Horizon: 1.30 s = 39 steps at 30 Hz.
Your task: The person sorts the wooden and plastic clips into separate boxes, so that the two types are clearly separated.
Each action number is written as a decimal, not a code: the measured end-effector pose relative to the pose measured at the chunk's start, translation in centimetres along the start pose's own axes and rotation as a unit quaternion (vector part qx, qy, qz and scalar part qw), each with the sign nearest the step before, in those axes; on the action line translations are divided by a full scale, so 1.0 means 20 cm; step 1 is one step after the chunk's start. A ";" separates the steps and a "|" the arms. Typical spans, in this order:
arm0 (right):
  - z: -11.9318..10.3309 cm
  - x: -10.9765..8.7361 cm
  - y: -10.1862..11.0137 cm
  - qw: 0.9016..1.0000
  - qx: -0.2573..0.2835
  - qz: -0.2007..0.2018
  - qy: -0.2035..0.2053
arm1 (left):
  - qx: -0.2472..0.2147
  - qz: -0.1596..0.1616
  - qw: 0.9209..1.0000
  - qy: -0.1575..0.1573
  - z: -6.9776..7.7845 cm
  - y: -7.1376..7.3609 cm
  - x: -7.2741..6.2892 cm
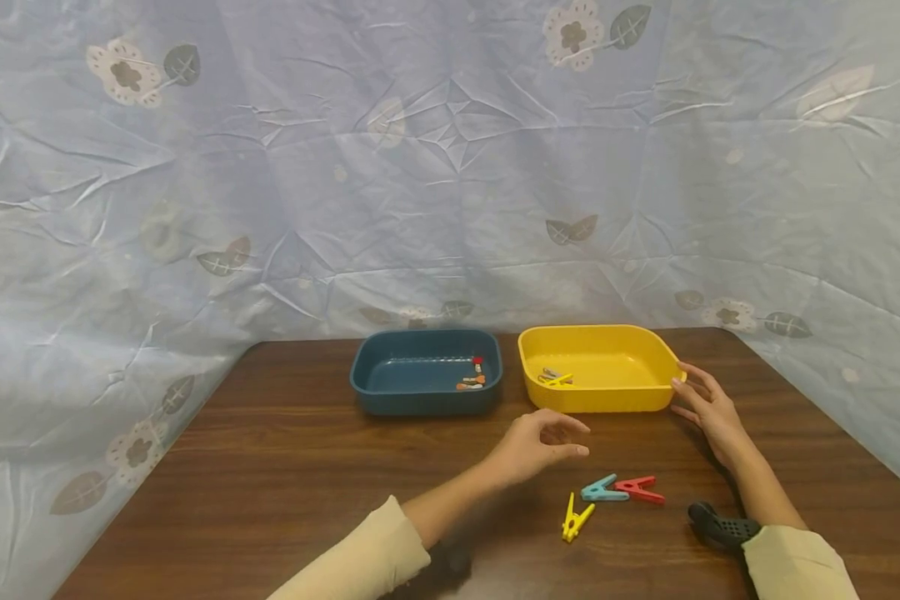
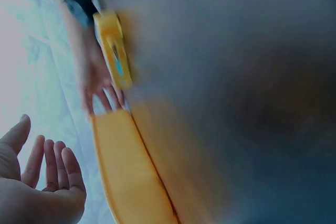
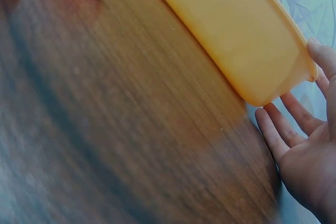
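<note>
My left hand (image 1: 538, 446) hovers over the table in front of the two bins, its fingers loosely curved around nothing. Over at the right, my right hand (image 1: 712, 415) touches the corner of a yellow bin (image 1: 603, 400). In the right wrist view its thumb lies at the rim, with the fingers (image 3: 275, 129) spread along the outside wall. On the table between the hands are three plastic clothespins: a light blue one (image 1: 603, 490) touching a red one (image 1: 640, 490), and a yellow one (image 1: 576, 518) nearer me.
Left of the yellow bin stands a dark blue bin (image 1: 423, 404) with several small red, orange and white clips (image 1: 471, 382). A few clothespins (image 1: 557, 379) lie inside the yellow bin. A black strap (image 1: 720, 527) is on the right wrist. Patterned cloth (image 1: 450, 208) hangs behind the brown table (image 1: 285, 483).
</note>
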State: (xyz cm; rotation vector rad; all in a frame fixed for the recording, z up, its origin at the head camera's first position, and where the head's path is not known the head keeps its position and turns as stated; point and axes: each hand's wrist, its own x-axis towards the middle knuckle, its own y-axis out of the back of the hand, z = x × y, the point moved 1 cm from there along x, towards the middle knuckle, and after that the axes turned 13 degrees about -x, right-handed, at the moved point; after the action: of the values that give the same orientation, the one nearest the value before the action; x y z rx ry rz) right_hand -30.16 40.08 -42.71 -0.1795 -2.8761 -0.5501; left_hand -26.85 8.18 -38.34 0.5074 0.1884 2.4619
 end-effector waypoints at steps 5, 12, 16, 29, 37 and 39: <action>0.00 0.00 0.00 1.000 0.002 0.002 -0.004 | -0.038 0.000 0.999 0.027 0.02 -0.02 -0.09; 0.00 0.00 0.00 1.000 0.000 0.005 -0.008 | -0.032 -0.006 0.999 0.036 -0.09 -0.06 -0.19; 0.00 0.00 -0.01 1.000 0.003 0.005 -0.008 | -0.004 -0.023 0.999 0.048 -0.14 -0.07 -0.22; 0.00 -0.01 0.00 1.000 0.004 0.003 -0.003 | 0.080 -0.071 0.993 0.043 -0.17 -0.08 -0.22; 0.01 0.00 0.00 1.000 0.015 0.002 -0.003 | 0.060 -0.089 0.993 0.051 -0.16 -0.07 -0.22; 0.01 0.00 0.00 1.000 0.018 0.003 -0.003 | 0.057 -0.087 0.993 0.055 -0.15 -0.06 -0.22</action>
State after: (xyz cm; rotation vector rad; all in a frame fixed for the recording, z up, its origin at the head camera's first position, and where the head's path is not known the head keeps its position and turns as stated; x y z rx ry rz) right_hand -30.28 40.11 -42.84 -0.1833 -2.8875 -0.4977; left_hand -24.06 6.51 -42.82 0.3851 0.4025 2.3185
